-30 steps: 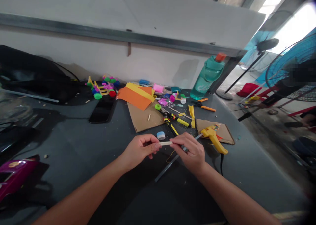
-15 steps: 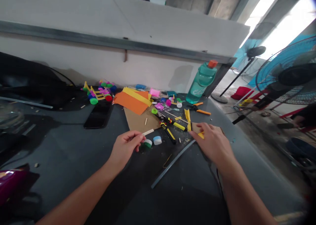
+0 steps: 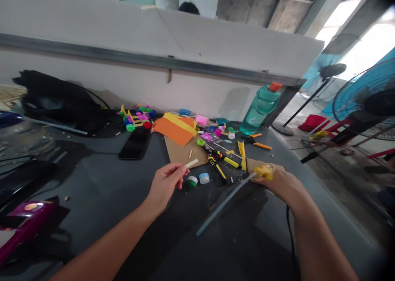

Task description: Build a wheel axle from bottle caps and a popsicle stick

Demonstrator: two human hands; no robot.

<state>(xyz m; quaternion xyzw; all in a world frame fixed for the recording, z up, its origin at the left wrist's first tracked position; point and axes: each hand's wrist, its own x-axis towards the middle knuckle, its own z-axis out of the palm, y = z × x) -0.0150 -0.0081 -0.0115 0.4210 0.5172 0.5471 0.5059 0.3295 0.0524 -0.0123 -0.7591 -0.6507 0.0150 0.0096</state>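
Pinched between the thumb and fingers of my left hand (image 3: 168,185) is a short pale wooden stick (image 3: 191,163), its free end pointing right. Just beneath its tip stand a green-and-white bottle cap (image 3: 192,182) and a blue-and-white bottle cap (image 3: 204,178). My right hand (image 3: 286,187) is wrapped round a yellow glue gun (image 3: 264,171), by a piece of cardboard (image 3: 251,164). A long translucent glue stick (image 3: 224,205) sticks out from the gun towards me. The gun's handle is hidden in my palm.
Yellow-black pliers (image 3: 217,166) lie on cardboard beyond the caps, with orange-handled cutters (image 3: 262,144) further right. Orange sheets (image 3: 174,133), a phone (image 3: 135,144), a colourful wheeled model (image 3: 137,118) and a teal bottle (image 3: 260,108) are behind. A black cord (image 3: 290,231) runs by my right forearm.
My right hand has closed round the glue gun, which shows more plainly now, and the glue stick's near end has shifted. My left hand keeps its pinch on the wooden stick. The view has turned slightly left.
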